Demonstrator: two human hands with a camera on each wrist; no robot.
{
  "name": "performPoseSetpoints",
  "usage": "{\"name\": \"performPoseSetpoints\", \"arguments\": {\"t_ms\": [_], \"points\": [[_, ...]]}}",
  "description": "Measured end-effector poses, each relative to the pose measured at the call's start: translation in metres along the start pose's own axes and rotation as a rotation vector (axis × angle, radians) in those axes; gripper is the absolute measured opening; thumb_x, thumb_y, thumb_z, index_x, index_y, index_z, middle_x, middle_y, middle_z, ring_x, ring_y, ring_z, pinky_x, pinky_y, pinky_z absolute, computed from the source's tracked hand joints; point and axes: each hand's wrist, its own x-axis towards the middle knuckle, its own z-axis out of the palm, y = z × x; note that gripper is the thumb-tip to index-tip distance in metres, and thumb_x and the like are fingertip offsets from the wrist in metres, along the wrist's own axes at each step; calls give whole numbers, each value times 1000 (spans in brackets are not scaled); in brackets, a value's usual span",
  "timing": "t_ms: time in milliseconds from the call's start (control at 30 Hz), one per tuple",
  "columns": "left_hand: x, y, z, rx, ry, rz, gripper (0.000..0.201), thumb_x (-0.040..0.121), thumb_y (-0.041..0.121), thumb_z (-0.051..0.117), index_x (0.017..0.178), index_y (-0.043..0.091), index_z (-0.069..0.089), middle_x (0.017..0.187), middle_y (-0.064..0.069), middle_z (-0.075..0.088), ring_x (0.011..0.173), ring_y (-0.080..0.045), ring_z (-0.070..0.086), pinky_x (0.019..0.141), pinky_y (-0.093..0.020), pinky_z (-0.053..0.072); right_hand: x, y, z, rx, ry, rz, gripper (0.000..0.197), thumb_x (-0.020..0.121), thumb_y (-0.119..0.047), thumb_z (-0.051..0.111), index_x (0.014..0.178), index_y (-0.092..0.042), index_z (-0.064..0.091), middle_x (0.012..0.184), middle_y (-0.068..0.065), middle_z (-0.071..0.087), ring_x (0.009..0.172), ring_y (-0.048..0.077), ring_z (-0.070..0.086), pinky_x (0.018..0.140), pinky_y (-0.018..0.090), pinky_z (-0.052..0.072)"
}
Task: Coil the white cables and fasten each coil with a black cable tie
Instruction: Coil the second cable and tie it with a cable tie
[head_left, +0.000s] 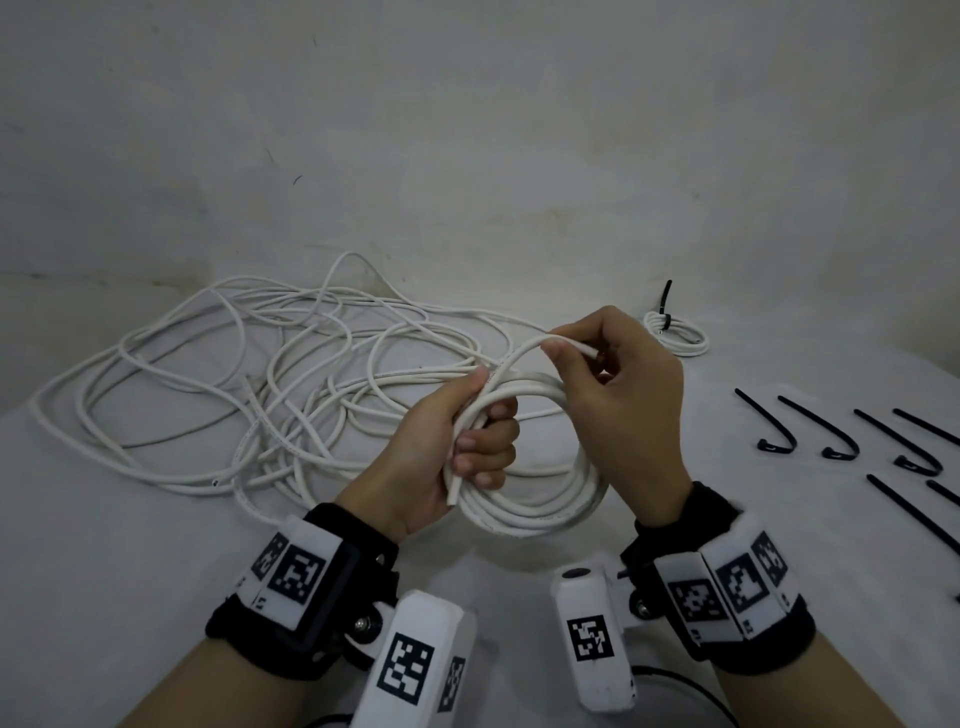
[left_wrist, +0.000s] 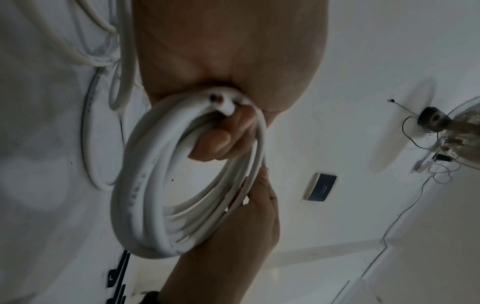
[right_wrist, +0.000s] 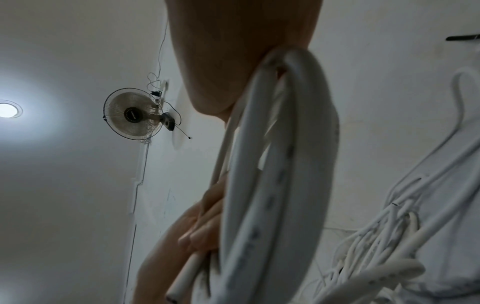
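A coil of white cable hangs between both hands above the white table. My left hand grips the coil's left side, fingers curled round several strands; one cut end sticks out below the palm. My right hand pinches the cable's other free end at the top of the coil. The left wrist view shows the coil wrapped round my fingers. Blurred coil strands fill the right wrist view. Several black cable ties lie at the right.
A loose tangle of white cables spreads over the left and middle of the table. A small finished coil with a black tie lies at the back right. A stained wall stands behind.
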Motion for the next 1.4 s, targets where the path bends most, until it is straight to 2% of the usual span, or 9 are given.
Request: {"name": "performPoseSetpoints", "arguments": {"t_ms": [267, 367, 500, 600, 833, 967, 1067, 1200, 1400], "points": [[-2, -1, 5, 122, 95, 94, 42, 86, 51, 48, 64, 16, 37, 40, 10, 22, 30, -1, 20, 33, -15, 24, 3, 2, 1, 12, -3, 83, 13, 84, -12, 70, 73, -9, 63, 68, 1, 62, 60, 11, 52, 56, 14, 38], [-3, 0, 2, 210, 222, 249, 35, 81, 33, 63, 59, 19, 40, 44, 9, 22, 34, -1, 20, 33, -14, 24, 5, -2, -5, 62, -41, 103, 16, 78, -12, 75, 68, -7, 63, 63, 1, 62, 58, 6, 50, 55, 13, 38], [-4, 5, -1, 189, 290, 336, 29, 76, 29, 57, 58, 19, 36, 44, 9, 21, 34, -1, 19, 33, -13, 23, 2, -11, -7, 137, -192, 148, 14, 76, -8, 75, 67, -8, 64, 61, 2, 59, 57, 7, 50, 57, 19, 40], [-6, 8, -2, 175, 281, 320, 33, 76, 33, 56, 63, 20, 29, 44, 10, 18, 33, 0, 18, 32, -13, 22, 4, -12, -11, 78, -263, 134, 9, 76, -11, 75, 71, -14, 68, 71, -2, 62, 70, 10, 56, 68, 27, 48], [-5, 7, -1, 168, 290, 279, 35, 74, 39, 56, 60, 20, 31, 43, 9, 16, 31, -1, 17, 31, -14, 20, 5, -15, -17, -26, -408, 224, 20, 64, -13, 85, 62, -22, 68, 82, 0, 55, 73, -4, 49, 68, 3, 34], [-7, 8, 0, 153, 248, 196, 36, 77, 41, 54, 60, 18, 31, 40, 10, 17, 29, -1, 16, 30, -13, 18, 1, -8, -9, 16, -349, 242, 35, 62, -3, 84, 61, -24, 56, 88, 1, 56, 83, 3, 58, 71, 12, 46], [-8, 10, -2, 162, 213, 164, 35, 80, 40, 52, 59, 18, 33, 39, 10, 18, 28, -1, 17, 31, -14, 17, 3, -6, -9, 125, -364, 342, 38, 64, 1, 82, 74, -19, 50, 92, 9, 65, 81, 18, 68, 69, 29, 56], [-9, 12, -4, 125, 172, 122, 36, 80, 39, 51, 53, 19, 39, 39, 10, 19, 28, 0, 18, 30, -13, 18, 4, -7, -11, 136, -438, 406, 43, 72, -3, 77, 106, -20, 58, 88, 2, 68, 67, 15, 68, 58, 18, 52], [-7, 11, -4, 207, 222, 136, 35, 75, 38, 55, 58, 17, 35, 40, 9, 19, 29, -1, 17, 32, -14, 19, 7, -2, -12, 199, -538, 416, 40, 70, -4, 80, 106, -17, 67, 82, -1, 65, 65, 15, 65, 62, 18, 50]]}}
